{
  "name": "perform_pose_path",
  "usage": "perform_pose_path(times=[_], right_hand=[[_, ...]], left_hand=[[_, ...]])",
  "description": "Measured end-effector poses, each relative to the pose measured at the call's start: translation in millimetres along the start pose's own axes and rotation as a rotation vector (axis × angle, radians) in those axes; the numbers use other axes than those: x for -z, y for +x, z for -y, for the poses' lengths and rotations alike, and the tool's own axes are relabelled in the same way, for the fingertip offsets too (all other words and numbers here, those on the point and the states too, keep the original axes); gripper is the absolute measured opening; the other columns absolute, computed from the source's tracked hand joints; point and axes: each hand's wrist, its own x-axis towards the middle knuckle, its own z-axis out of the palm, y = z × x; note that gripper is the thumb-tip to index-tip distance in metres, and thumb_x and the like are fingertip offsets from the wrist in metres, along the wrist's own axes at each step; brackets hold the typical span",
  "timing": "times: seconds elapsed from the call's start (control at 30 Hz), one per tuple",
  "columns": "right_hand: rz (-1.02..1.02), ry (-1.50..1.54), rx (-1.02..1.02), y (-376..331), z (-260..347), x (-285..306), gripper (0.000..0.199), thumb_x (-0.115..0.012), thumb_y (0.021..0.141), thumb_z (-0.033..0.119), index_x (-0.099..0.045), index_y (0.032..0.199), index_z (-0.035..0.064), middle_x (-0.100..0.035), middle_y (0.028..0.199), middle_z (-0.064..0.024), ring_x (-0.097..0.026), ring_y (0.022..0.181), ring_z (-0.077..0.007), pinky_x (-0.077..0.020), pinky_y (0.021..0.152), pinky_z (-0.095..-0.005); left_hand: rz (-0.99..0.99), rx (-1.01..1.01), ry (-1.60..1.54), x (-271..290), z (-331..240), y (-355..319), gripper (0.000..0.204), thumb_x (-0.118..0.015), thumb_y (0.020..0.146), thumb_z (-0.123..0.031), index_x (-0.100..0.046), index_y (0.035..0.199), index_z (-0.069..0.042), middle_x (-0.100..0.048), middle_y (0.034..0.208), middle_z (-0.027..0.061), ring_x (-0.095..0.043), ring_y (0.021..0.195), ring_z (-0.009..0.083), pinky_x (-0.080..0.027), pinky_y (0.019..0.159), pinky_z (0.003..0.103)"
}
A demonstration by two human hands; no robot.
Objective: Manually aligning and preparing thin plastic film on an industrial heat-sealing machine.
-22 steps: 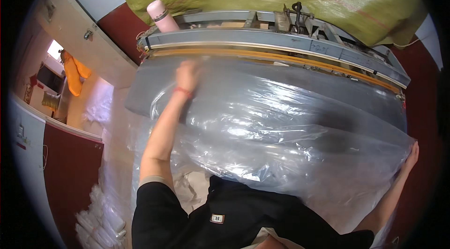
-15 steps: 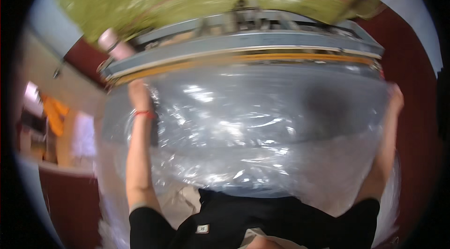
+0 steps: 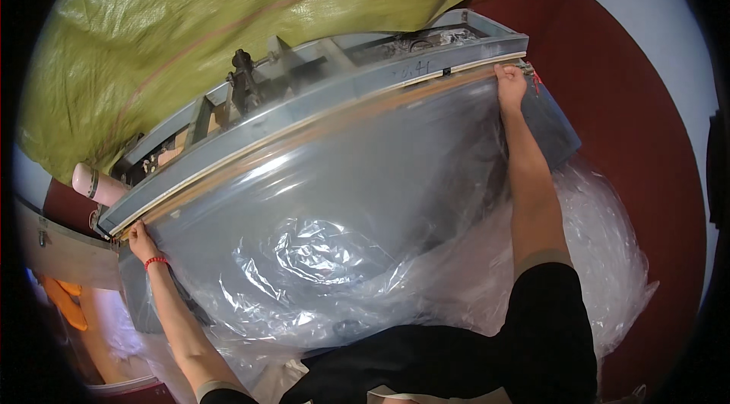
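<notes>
Clear plastic sheeting (image 3: 319,252) is stretched across a grey work surface in front of me. My left hand (image 3: 140,241), with a red bracelet at the wrist, pinches its far edge at the left end of a brown strip (image 3: 319,122). My right hand (image 3: 511,86) pinches the same edge close to the strip's right end. Between the two hands the edge lies taut along the strip, just below a long grey metal bar (image 3: 304,109). Toward my body the sheeting is loose and wrinkled.
Behind the bar is an open metal frame with a dark bolt mechanism (image 3: 245,81). A pink cylinder (image 3: 100,185) stands at its left end. Yellow-green woven sheeting (image 3: 228,16) hangs beyond. More crumpled plastic (image 3: 601,252) bulges at the right, over the dark red floor (image 3: 639,138).
Both hands have moved forward, bringing the sheeting's far edge up to the strip. The view has turned, so the machine now slants up to the right.
</notes>
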Motion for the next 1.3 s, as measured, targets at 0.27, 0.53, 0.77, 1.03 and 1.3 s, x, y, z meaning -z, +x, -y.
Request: perform_pose_path(times=[0.27,0.53,0.77,1.03,1.3], right_hand=[[-0.043,0.001,-0.192,-3,17,4,0.017,-0.048,0.085,0.018,-0.045,0.092,0.0035,-0.054,0.062,-0.0064,-0.051,0.048,-0.0132,-0.0371,0.039,-0.0239],[0.177,0.098,-0.246,-5,21,19,0.026,-0.048,0.085,0.029,-0.053,0.085,0.0031,-0.057,0.067,-0.0056,-0.052,0.052,-0.0102,-0.0384,0.045,-0.0215],[0.057,-0.214,0.114,-19,57,73,0.022,-0.061,0.076,0.019,-0.064,0.084,-0.0005,-0.064,0.074,-0.0054,-0.056,0.071,-0.0085,-0.043,0.067,-0.0233],[0.05,-0.465,0.622,-33,111,42,0.029,-0.05,0.085,0.021,-0.056,0.106,0.0018,-0.057,0.105,-0.0109,-0.053,0.094,-0.0182,-0.0405,0.081,-0.0264],[1.356,0.263,0.769,-344,345,-137,0.034,-0.065,0.073,0.017,-0.056,0.101,0.0016,-0.054,0.103,-0.0117,-0.052,0.093,-0.0208,-0.0418,0.081,-0.0302]], left_hand=[[-0.05,0.173,-0.004,8,-15,-8,0.008,-0.046,0.083,-0.013,-0.048,0.08,-0.006,-0.051,0.067,0.0,-0.049,0.059,0.0085,-0.043,0.051,0.021],[-0.074,0.149,-0.115,-2,-30,-18,0.007,-0.048,0.08,-0.013,-0.05,0.079,-0.006,-0.052,0.074,0.0015,-0.05,0.061,0.0112,-0.045,0.053,0.024],[0.143,0.042,0.078,-2,-120,-73,0.002,-0.053,0.08,-0.008,-0.053,0.082,-0.008,-0.049,0.073,-0.0017,-0.048,0.066,0.0081,-0.039,0.061,0.02],[0.389,-0.073,-0.005,23,-206,-131,0.004,-0.053,0.077,-0.001,-0.052,0.08,-0.005,-0.052,0.077,-0.0001,-0.051,0.076,0.0094,-0.04,0.071,0.022],[0.422,-0.153,0.156,66,-237,-155,0.006,-0.052,0.076,0.003,-0.054,0.08,-0.002,-0.054,0.079,0.0001,-0.052,0.081,0.0091,-0.041,0.074,0.022]])
